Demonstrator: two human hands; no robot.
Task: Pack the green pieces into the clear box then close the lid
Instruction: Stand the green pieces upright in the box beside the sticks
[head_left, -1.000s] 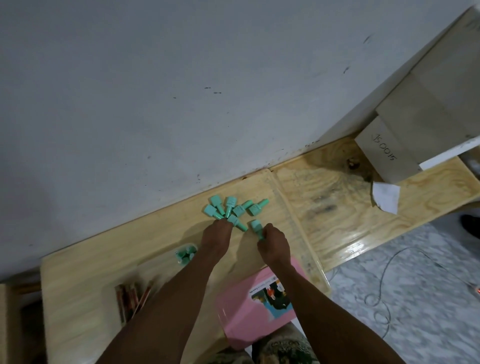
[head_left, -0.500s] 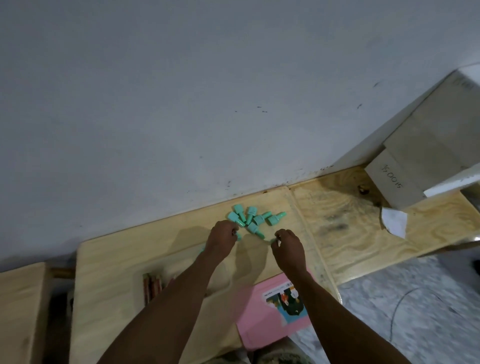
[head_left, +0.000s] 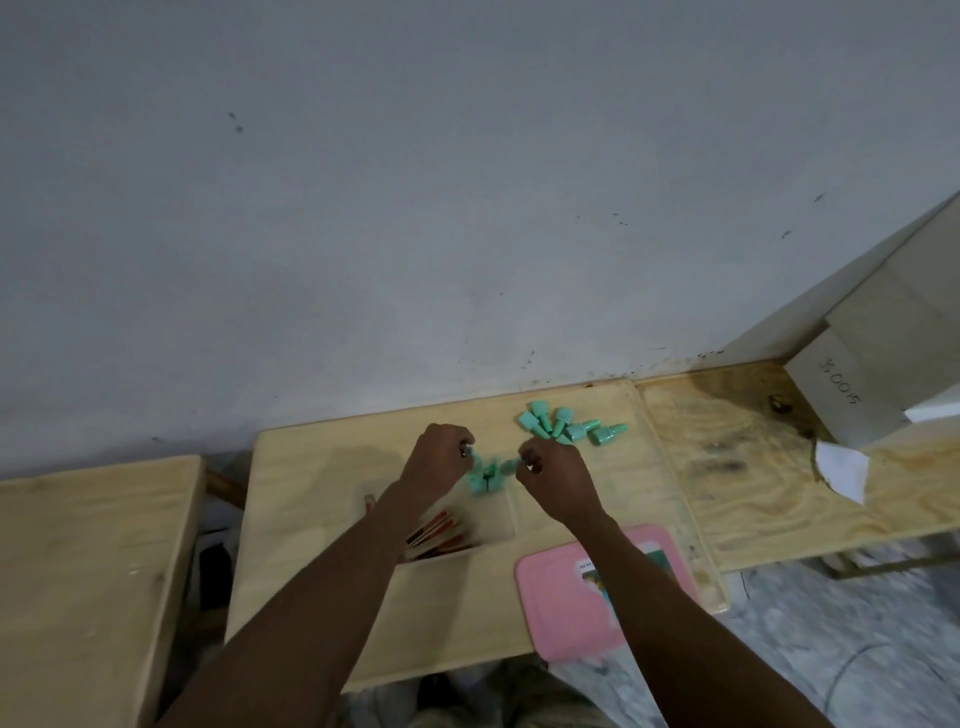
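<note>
A pile of several green pieces (head_left: 563, 428) lies on the wooden table near the wall. The clear box (head_left: 491, 512) sits in front of it, with a few green pieces (head_left: 485, 480) in its far corner and red-brown sticks (head_left: 436, 535) at its left. My left hand (head_left: 436, 460) pinches a green piece over the box's far edge. My right hand (head_left: 556, 478) pinches another green piece just right of it, also above the box. The box's walls are hard to make out.
A pink lid-like board (head_left: 566, 608) with a picture lies at the table's front right, partly under my right forearm. Pale cardboard boxes (head_left: 852, 395) and a white paper scrap (head_left: 841, 470) sit on the right bench. Another wooden table (head_left: 78, 561) stands at left.
Both hands took a green piece from the pile and moved back over the clear box. The camera view shifted left, bringing the left table into view.
</note>
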